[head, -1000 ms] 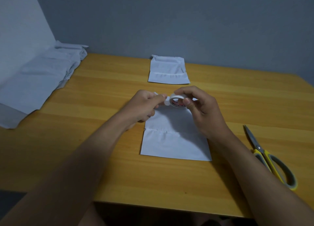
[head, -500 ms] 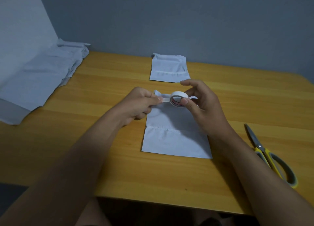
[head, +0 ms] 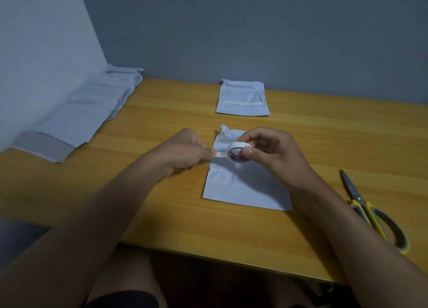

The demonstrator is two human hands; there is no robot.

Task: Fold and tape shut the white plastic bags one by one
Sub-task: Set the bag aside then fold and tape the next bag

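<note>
Nearest, right of the folded bag (head: pixel 240 187), lie scissors (head: pixel 372 212). Above the bag, the right hand (head: pixel 271 152) grips the tape roll (head: pixel 238 153); the left hand (head: pixel 185 152) pinches its free end. Beyond lies a taped bag (head: pixel 243 99); far left, the stack of bags (head: pixel 78 115).

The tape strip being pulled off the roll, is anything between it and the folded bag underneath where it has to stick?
Nothing visible. The left hand pinches the strip's free end, the right hand holds the tape roll, both over the folded bag. The scissors lie off to the right.
</note>
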